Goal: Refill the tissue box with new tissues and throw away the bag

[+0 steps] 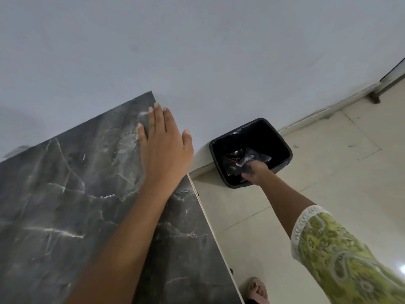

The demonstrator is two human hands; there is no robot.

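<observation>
My right hand (pixel 256 173) reaches down over the near rim of a black waste bin (pixel 282 143) on the floor by the wall. It is shut on a crumpled clear plastic bag (pixel 247 160) with dark and white print, which hangs inside the bin's mouth. My left hand (pixel 163 145) lies flat and open, fingers together, on the far right corner of a dark marble table top (pixel 54 205). The tissue box is out of view.
A pale grey wall runs behind the table and the bin. Beige floor tiles (pixel 328 172) spread to the right, with a skirting strip along the wall. My foot in a slipper (pixel 257 289) stands beside the table's edge.
</observation>
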